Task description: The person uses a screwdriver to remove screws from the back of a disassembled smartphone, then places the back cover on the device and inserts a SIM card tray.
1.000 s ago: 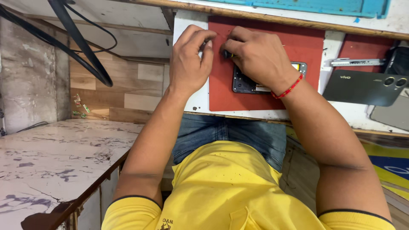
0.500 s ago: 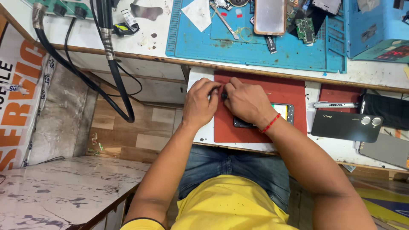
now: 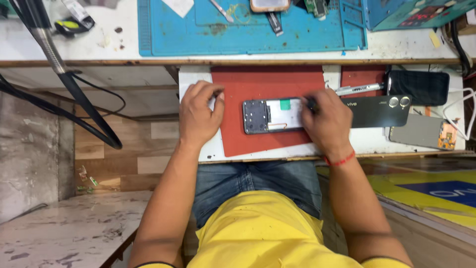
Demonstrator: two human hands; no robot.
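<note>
Head view: opened phone (image 3: 271, 115) lies flat on the red mat (image 3: 267, 82), back cover off, insides showing. Right hand (image 3: 328, 121) sits at its right end, fingers closed around a small dark tool whose tip pokes out near the phone's corner. Left hand (image 3: 198, 115) rests loosely curled on the mat's left edge, grasping nothing I can make out. Looks like mid-disassembly work at that end; the next move calls for a steady phone and fine tip control
</note>
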